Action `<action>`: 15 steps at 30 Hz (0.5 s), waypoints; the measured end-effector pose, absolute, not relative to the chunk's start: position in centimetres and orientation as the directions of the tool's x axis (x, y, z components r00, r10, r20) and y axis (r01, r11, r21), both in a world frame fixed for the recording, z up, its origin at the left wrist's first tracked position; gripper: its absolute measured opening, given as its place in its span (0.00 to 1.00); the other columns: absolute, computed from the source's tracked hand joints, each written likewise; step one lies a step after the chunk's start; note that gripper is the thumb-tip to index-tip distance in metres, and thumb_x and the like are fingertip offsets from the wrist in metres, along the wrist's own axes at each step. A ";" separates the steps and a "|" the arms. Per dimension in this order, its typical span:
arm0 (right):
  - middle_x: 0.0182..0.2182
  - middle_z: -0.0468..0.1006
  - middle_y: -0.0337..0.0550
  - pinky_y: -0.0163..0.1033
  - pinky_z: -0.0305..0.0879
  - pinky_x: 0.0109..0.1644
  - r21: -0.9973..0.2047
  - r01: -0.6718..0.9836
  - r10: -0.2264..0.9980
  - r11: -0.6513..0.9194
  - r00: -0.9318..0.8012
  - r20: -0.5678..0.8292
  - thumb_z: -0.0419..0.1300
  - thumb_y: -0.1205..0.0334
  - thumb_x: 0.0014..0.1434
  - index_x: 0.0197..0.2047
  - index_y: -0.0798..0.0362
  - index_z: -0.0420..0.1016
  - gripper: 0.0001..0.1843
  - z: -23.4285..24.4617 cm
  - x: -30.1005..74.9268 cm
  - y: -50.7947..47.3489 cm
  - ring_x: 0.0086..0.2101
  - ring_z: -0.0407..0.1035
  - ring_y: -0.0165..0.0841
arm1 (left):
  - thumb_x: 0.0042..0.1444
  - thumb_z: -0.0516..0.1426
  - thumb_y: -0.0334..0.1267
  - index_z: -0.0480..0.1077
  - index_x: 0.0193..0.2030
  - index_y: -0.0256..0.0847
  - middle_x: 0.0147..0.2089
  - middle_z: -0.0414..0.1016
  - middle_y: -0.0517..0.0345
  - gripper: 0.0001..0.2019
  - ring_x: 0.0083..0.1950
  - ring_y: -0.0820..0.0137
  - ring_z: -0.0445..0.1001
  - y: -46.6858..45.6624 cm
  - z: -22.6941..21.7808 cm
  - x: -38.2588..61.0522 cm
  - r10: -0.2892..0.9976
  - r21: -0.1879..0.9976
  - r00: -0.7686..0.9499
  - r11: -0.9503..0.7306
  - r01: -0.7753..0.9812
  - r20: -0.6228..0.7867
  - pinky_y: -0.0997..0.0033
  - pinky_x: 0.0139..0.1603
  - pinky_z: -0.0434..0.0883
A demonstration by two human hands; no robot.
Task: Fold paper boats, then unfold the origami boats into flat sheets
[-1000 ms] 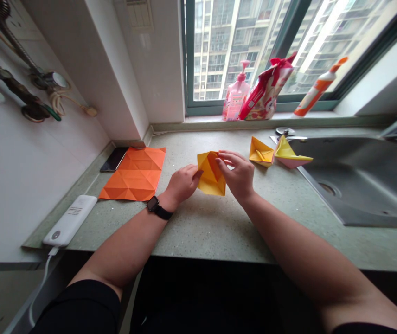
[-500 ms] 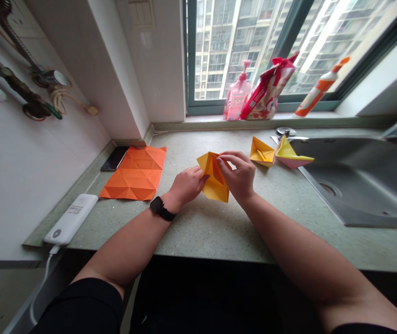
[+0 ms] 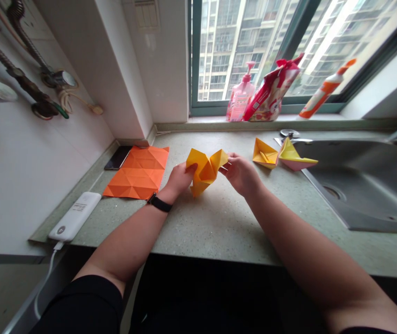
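Head view: The yellow folded paper [image 3: 203, 172] is located between the two hands, over the middle of the surface [image 3: 215, 236]; contact with the surface cannot be determined. The left hand [image 3: 181, 178] grasps its left side, thumb on the visible face. The right hand [image 3: 239, 174] has its fingers closed at the right-hand corner.

Change from the frame 0.5 s ago: the broad panel then hanging toward the person is no longer presented; two corners now flare apart with a notch between them. The right fingers have moved from the upper edge to the right-hand corner. The orange creased sheet [image 3: 137, 172] remains on the surface, left of the hands.

Orientation: one corner points far-left, the other far-right; the narrow lower tip points toward the person, slightly left. No single long axis can be determined.
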State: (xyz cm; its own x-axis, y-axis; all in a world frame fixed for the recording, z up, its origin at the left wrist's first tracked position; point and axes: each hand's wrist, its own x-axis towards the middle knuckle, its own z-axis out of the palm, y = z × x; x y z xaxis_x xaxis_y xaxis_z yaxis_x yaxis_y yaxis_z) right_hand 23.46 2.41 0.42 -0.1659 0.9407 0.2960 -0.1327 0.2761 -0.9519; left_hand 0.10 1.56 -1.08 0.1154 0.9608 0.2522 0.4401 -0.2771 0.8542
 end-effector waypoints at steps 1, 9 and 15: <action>0.38 0.84 0.43 0.58 0.78 0.55 -0.956 -0.144 0.945 0.255 -0.172 0.278 0.59 0.45 0.63 0.33 0.44 0.70 0.14 0.5 23.8 2.7 0.45 0.80 0.46 | 0.72 0.58 0.57 0.81 0.45 0.39 0.47 0.87 0.48 0.22 0.49 0.54 0.82 1.7 -1.2 0.0 0.972 0.893 0.116 -0.236 0.383 0.206 0.59 0.49 0.78; 0.39 0.88 0.52 0.68 0.77 0.57 -0.953 -0.210 0.964 0.219 -0.103 0.244 0.55 0.44 0.61 0.37 0.46 0.79 0.18 0.2 26.2 4.2 0.47 0.82 0.57 | 0.62 0.69 0.58 0.81 0.47 0.36 0.47 0.86 0.42 0.24 0.45 0.56 0.85 1.5 -0.4 -0.4 0.923 0.998 0.386 -0.034 0.045 0.013 0.58 0.46 0.79; 0.33 0.86 0.52 0.64 0.81 0.52 -0.990 -0.136 0.995 0.040 -0.083 0.051 0.54 0.43 0.62 0.31 0.45 0.76 0.18 0.0 26.0 5.0 0.41 0.83 0.55 | 0.67 0.68 0.53 0.81 0.53 0.35 0.54 0.86 0.43 0.21 0.53 0.51 0.84 0.8 0.5 -0.8 0.835 0.978 0.544 0.171 -0.117 -0.081 0.55 0.54 0.79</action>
State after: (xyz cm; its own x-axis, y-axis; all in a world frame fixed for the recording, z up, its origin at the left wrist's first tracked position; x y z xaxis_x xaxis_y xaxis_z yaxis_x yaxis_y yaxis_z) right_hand 25.96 5.00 -0.01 -0.0830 0.9952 0.0511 -0.1360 0.0395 -0.9899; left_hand -0.82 0.79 0.55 0.5442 0.8350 -0.0809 -0.1169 0.1709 0.9783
